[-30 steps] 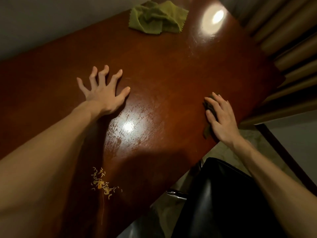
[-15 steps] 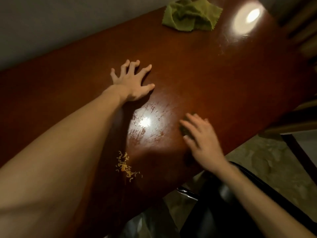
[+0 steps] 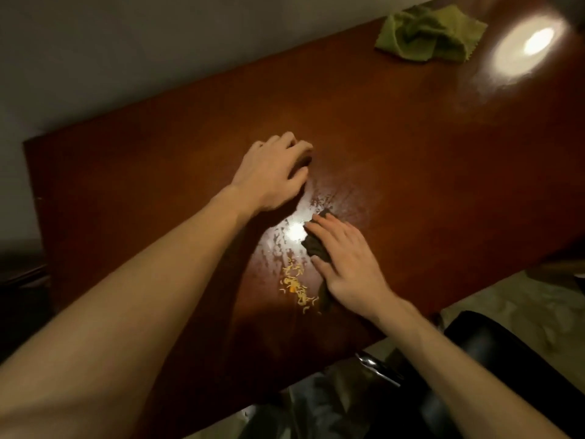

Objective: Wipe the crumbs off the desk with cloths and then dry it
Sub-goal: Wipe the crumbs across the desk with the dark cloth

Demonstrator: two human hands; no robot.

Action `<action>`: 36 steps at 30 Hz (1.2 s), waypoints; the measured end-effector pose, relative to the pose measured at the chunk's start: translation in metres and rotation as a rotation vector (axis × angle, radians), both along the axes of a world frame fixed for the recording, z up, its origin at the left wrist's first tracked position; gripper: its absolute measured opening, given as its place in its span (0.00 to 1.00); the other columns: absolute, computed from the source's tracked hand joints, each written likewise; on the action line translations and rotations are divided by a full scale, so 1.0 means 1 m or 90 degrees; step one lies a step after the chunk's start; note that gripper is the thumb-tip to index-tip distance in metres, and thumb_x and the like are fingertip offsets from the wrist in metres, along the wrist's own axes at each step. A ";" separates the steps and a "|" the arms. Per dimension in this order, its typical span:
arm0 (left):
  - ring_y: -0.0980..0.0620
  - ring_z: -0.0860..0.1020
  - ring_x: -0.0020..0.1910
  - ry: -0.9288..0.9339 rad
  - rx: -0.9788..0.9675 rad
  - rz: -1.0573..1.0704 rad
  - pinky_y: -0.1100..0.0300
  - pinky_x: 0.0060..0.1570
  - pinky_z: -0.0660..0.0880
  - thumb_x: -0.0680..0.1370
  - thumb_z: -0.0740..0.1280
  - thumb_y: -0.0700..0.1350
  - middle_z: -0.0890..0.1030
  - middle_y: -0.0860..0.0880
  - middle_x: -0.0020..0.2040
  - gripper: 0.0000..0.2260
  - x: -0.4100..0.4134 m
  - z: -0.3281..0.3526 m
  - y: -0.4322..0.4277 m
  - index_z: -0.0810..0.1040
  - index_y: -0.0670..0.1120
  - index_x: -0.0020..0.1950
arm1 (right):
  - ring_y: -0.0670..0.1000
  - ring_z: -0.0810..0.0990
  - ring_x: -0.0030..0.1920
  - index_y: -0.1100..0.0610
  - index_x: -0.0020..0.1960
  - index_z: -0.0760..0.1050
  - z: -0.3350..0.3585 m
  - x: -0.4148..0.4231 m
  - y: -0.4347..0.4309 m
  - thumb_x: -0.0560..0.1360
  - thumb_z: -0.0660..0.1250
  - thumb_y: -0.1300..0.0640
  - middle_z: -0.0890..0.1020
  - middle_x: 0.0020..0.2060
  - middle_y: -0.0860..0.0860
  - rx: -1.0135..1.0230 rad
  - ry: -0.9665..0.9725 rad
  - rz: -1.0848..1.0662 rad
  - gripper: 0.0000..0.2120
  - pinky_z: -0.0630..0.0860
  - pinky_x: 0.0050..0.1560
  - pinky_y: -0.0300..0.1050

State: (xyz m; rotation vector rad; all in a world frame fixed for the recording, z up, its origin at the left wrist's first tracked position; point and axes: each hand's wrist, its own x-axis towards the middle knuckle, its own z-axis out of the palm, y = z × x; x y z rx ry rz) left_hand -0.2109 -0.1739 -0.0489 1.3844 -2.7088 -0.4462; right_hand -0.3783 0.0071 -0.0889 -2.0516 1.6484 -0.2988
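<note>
The wiping step is in hand and the drying has not begun: the scatter of pale yellow crumbs (image 3: 296,286) lies on the dark wooden desk (image 3: 411,153) near its front edge, just to the left of the right hand (image 3: 348,267). That hand lies flat with fingers straight and a little spread, pressing a dark cloth (image 3: 316,245) against the wood; the cloth's edge shows ahead of the fingertips and again beside the heel of the palm, almost touching the nearest crumbs. The left hand (image 3: 275,172) rests further in on the desk, fingers bent with the tips down, holding nothing as far as I can see, and seems to serve as a brace. A crumpled green cloth (image 3: 430,33) sits well apart at the far end, probably the dry one. The next move, I judge, calls for an even sideways sweep that gathers the crumbs toward the edge without scattering them, keeping the cloth flat under the palm
</note>
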 end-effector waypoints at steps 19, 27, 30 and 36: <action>0.49 0.68 0.40 0.057 -0.111 0.274 0.55 0.43 0.60 0.82 0.63 0.50 0.71 0.51 0.42 0.08 0.145 -0.047 0.131 0.69 0.49 0.46 | 0.50 0.58 0.82 0.48 0.82 0.62 0.003 -0.032 0.008 0.83 0.59 0.47 0.65 0.81 0.49 -0.016 -0.009 -0.131 0.27 0.56 0.80 0.64; 0.48 0.68 0.40 0.079 -0.104 0.283 0.53 0.44 0.63 0.83 0.61 0.50 0.71 0.50 0.41 0.10 0.145 -0.049 0.130 0.68 0.48 0.45 | 0.51 0.55 0.82 0.55 0.83 0.60 -0.006 0.068 0.113 0.83 0.56 0.49 0.61 0.82 0.51 -0.041 -0.012 -0.399 0.29 0.53 0.82 0.59; 0.48 0.68 0.41 0.080 -0.104 0.284 0.53 0.45 0.62 0.83 0.60 0.51 0.71 0.50 0.41 0.10 0.144 -0.049 0.130 0.68 0.48 0.45 | 0.52 0.53 0.83 0.55 0.84 0.56 -0.009 0.134 0.112 0.84 0.60 0.55 0.59 0.83 0.51 -0.048 -0.034 -0.557 0.29 0.50 0.83 0.56; 0.48 0.67 0.40 0.095 -0.114 0.287 0.54 0.45 0.60 0.83 0.61 0.50 0.70 0.50 0.41 0.10 0.145 -0.052 0.130 0.68 0.48 0.44 | 0.52 0.49 0.84 0.55 0.84 0.52 -0.011 0.179 0.054 0.85 0.61 0.55 0.56 0.84 0.52 -0.065 -0.087 -0.784 0.31 0.43 0.83 0.52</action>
